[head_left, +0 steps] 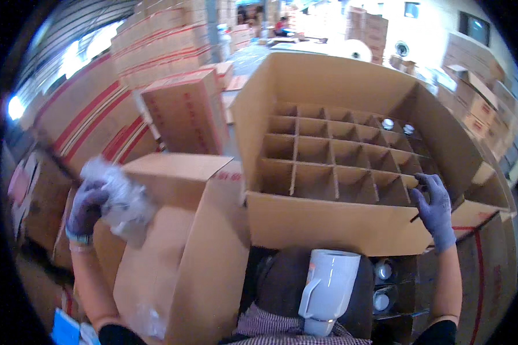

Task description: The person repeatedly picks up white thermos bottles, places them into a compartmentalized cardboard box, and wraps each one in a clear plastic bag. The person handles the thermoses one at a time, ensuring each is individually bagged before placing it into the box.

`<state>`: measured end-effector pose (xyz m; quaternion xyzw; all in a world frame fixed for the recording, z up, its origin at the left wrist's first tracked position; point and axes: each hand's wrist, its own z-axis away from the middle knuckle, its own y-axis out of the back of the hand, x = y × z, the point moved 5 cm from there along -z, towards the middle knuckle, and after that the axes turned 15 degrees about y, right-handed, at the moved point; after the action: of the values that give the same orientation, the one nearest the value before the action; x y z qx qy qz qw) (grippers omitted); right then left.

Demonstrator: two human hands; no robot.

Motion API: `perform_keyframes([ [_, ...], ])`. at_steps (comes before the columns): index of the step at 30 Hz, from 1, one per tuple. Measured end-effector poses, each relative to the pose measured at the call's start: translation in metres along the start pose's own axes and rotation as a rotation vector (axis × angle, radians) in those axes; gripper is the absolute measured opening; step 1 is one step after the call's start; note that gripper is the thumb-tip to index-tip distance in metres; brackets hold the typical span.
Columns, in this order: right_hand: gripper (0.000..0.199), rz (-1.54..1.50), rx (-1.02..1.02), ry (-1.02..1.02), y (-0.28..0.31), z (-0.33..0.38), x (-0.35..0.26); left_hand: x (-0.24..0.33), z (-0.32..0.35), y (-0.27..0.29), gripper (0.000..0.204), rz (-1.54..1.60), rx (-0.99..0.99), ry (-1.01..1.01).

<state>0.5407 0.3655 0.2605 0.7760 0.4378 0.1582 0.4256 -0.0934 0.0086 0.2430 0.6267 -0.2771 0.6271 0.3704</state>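
Note:
My left hand (85, 208), in a purple glove, grips a crumpled clear plastic bag (121, 195) above an open brown carton (178, 241) at the left. A gloved right hand (433, 208) reaches to the near right corner of a large open cardboard box (322, 224), fingers on the edge of its cardboard divider grid (334, 155). Most cells look empty; two white-topped items (397, 126) sit in far right cells. A white ceramic jug with a handle (327, 287) rests upright against my lap, below the big box.
Stacks of brown cartons with red stripes (98, 109) rise at the left and far back. More cartons (477, 98) line the right wall. A lower divided box with white jug tops (383, 287) sits under my right arm. A person sits far away (281, 26).

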Motion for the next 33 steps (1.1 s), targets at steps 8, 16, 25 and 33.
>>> perform_keyframes([
  [8,0.09,-0.722,0.157,0.573,-0.057,-0.023,-0.196,0.194,0.014,-0.244,0.046,0.56,-1.105,-0.54],
  [16,0.073,-1.577,0.535,-0.055,-0.156,-0.035,-0.158,0.169,-0.035,-0.401,0.061,0.881,-1.177,-0.259],
  [25,0.032,-0.704,0.888,0.014,-0.079,-0.039,-0.123,0.065,0.086,-0.417,0.094,-0.053,0.03,-0.644],
  [33,0.051,-0.566,0.479,0.184,-0.098,-0.011,-0.085,0.003,0.012,-0.405,0.037,0.504,-0.235,-0.238],
])
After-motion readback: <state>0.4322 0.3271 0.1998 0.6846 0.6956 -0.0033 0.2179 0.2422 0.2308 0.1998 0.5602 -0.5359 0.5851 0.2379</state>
